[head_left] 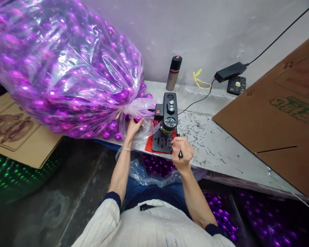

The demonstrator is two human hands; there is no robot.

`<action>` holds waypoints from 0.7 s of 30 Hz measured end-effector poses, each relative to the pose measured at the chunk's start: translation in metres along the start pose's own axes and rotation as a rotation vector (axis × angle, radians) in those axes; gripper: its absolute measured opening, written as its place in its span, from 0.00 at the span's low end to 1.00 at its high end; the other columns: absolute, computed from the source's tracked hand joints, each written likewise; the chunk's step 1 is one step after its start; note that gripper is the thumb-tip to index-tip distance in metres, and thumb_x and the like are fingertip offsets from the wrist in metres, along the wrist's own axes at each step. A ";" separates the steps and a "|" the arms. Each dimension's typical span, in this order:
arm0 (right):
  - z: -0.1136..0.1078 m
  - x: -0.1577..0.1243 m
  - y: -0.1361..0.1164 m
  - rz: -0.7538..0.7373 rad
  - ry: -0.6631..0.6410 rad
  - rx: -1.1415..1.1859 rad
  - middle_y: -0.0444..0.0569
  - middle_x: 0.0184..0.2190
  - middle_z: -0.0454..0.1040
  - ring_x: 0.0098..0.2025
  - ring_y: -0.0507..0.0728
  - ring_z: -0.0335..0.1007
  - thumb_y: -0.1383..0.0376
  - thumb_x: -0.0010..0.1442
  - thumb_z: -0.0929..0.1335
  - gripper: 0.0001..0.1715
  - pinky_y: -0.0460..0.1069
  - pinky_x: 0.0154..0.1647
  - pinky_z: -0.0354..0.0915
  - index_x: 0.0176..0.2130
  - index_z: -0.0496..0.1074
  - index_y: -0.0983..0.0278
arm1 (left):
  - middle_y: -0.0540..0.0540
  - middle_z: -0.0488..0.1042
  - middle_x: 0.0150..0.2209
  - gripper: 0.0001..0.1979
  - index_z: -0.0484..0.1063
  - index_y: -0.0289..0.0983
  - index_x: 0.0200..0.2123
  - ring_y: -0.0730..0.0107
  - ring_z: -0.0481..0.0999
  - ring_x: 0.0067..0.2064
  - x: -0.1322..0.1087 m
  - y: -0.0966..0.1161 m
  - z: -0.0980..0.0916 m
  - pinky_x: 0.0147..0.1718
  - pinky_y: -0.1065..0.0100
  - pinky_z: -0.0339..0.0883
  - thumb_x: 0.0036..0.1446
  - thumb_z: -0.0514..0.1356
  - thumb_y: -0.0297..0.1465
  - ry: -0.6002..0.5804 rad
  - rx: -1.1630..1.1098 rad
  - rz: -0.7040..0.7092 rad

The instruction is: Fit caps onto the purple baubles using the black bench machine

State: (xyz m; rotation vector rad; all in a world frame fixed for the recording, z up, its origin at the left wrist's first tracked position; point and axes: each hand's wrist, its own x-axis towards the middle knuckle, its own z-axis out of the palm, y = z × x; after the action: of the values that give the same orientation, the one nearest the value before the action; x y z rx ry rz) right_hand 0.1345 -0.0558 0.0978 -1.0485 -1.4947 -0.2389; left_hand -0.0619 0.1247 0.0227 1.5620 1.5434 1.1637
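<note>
- Right hand: closed tight round the lever on the right flank of the machine, a small black bench unit on a red plate at the near edge of the tabletop.
- Left hand: just left of the machine, fingers spread into the tied mouth of the big clear bag, tips on a purple ball. Cannot tell whether it grips the ball or only touches it.
- Risk: the loose plastic of the bag mouth lies against the machine's left side and could catch under the head if the lever comes down.
- Risk: the left fingers are near the working point, so a pinch is likely if both hands move together.
- Risk: the bag bulges past the tabletop edge, left of the machine. A tug at the mouth may roll it off.
- Risk: metal slivers scattered right of the machine could prick a wrist or scratch the balls.
- Hidden: the machine's working point sits under its own head, so what is on the plate is unseen.
- Hidden: the second bag, below the machine, is partly covered by the arms.
- Cut off: the cardboard sheet, far right of the machine, has print too blurred to read.
</note>
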 end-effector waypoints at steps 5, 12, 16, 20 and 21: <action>-0.002 0.004 -0.002 -0.006 0.004 -0.003 0.43 0.26 0.70 0.29 0.52 0.69 0.75 0.66 0.62 0.15 0.47 0.30 0.63 0.30 0.63 0.59 | 0.41 0.79 0.44 0.38 0.68 0.40 0.63 0.72 0.77 0.27 -0.055 0.013 -0.023 0.25 0.70 0.70 0.59 0.61 0.59 -0.176 -0.340 -0.339; -0.005 0.008 -0.001 -0.022 -0.016 -0.045 0.43 0.26 0.70 0.29 0.51 0.69 0.74 0.67 0.62 0.14 0.47 0.30 0.63 0.30 0.63 0.59 | 0.40 0.78 0.55 0.29 0.65 0.46 0.64 0.61 0.83 0.48 -0.122 0.025 -0.002 0.43 0.61 0.81 0.69 0.48 0.55 -0.272 -0.661 -0.264; -0.007 0.014 -0.001 -0.018 -0.031 -0.056 0.44 0.26 0.72 0.28 0.52 0.70 0.73 0.67 0.62 0.14 0.48 0.29 0.63 0.30 0.64 0.59 | 0.40 0.75 0.61 0.28 0.62 0.43 0.67 0.60 0.79 0.58 -0.138 0.023 0.026 0.55 0.58 0.77 0.70 0.55 0.48 -0.193 -0.531 -0.185; -0.009 0.020 -0.003 -0.025 -0.038 -0.028 0.44 0.25 0.72 0.28 0.52 0.70 0.73 0.66 0.63 0.14 0.48 0.29 0.62 0.30 0.65 0.60 | 0.37 0.73 0.64 0.31 0.63 0.38 0.66 0.57 0.75 0.63 -0.141 0.015 0.049 0.63 0.57 0.71 0.67 0.60 0.47 -0.125 -0.347 -0.064; -0.009 0.020 -0.003 -0.023 -0.040 -0.030 0.44 0.25 0.72 0.28 0.52 0.70 0.73 0.66 0.62 0.14 0.48 0.29 0.62 0.30 0.65 0.60 | 0.37 0.73 0.63 0.31 0.64 0.38 0.66 0.56 0.76 0.63 -0.141 0.014 0.054 0.63 0.56 0.71 0.66 0.60 0.47 -0.117 -0.306 -0.034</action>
State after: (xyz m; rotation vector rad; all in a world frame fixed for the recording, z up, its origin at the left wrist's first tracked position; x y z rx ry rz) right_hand 0.1419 -0.0543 0.1191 -1.0656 -1.5441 -0.2587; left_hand 0.0043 -0.0081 -0.0069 1.3685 1.2451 1.2029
